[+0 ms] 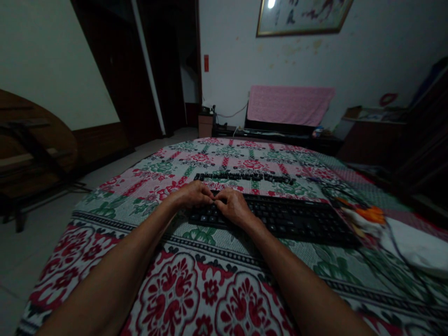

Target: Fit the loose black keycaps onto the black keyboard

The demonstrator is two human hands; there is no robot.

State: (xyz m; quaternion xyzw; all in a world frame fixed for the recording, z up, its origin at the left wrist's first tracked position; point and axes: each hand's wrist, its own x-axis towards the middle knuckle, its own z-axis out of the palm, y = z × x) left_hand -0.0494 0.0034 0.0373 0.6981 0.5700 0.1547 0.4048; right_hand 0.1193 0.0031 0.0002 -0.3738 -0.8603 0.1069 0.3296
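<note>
A black keyboard [301,219] lies flat on the patterned bedspread [210,298]. Over its left end, my left hand [196,193] and my right hand [233,205] meet with their fingertips pinched close together. Whatever sits between those fingertips is too small and dark to make out. The right hand covers part of the keys, and its wrist crosses the keyboard's front edge. Just beyond the keyboard, loose black keycaps [245,177] lie in a long row on the cloth.
Right of the keyboard lie an orange item [373,214], a white sheet or bag [416,242] and dark cables. Across the room, a pink cloth [290,103] drapes over a dark panel on a low stand. A folded round wooden table [35,140] leans at the left wall.
</note>
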